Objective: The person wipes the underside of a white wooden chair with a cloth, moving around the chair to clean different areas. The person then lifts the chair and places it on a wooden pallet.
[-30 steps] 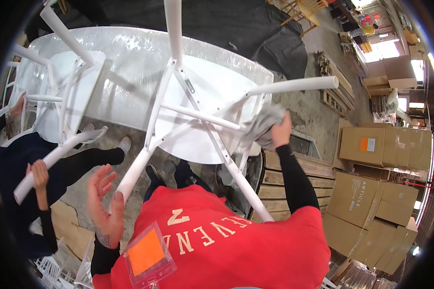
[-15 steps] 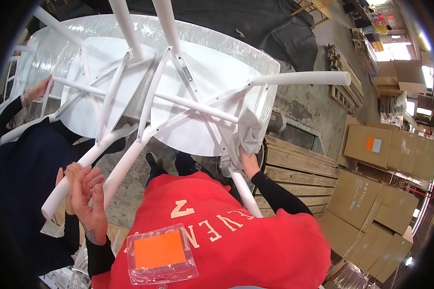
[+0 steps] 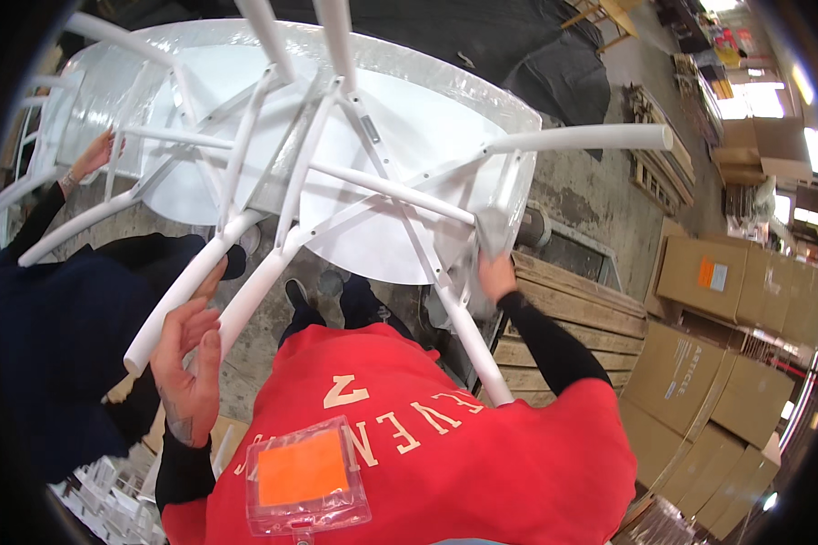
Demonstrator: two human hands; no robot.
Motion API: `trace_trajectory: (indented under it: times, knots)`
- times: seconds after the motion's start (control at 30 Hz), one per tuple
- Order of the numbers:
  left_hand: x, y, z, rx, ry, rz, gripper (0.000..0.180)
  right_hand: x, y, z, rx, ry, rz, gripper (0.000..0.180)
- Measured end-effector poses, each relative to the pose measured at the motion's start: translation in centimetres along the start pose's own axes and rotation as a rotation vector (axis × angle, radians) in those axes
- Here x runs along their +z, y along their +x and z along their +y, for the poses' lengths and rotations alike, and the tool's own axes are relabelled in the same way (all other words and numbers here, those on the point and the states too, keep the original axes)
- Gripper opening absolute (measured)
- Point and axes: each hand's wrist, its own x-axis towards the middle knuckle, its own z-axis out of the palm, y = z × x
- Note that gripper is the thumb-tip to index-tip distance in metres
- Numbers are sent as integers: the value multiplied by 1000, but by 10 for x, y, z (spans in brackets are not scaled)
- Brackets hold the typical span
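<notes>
Head view: a person in a red shirt is working at upturned white chairs lying on a wrapped white table.
Right hand (image 3: 495, 275): fingers are clenching a grey cloth (image 3: 493, 229), pressing it against a chair frame (image 3: 382, 186) where a rung meets the leg.
Left hand (image 3: 186, 363): fingers are spreading loose, palm just touching a white chair leg (image 3: 177, 300), not gripping.
Room: cardboard boxes (image 3: 727, 363) and wooden pallets (image 3: 573, 309) are crowding the right side; bare concrete floor is lying beyond.
Co-worker's hand (image 3: 95, 154): reaching onto the table edge (image 3: 518, 100) at left.
Hidden: chair seats are being blurred by the plastic wrap; leg tops are being cut off.
</notes>
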Motion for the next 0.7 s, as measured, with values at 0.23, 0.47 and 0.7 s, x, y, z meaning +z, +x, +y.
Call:
trace_trajectory:
  times: [0.23, 0.47, 0.7]
  knots:
    - [-4, 4, -5, 239, -89, -45, 30, -55, -49, -99, -415, -305, -375, 36]
    - [-12, 4, -12, 350, -139, -141, 30, 104, 10, -215, -706, -22, 296, 80]
    - [-16, 1, -21, 370, -70, -218, 24, 149, -2, -225, -965, 69, 141, 47]
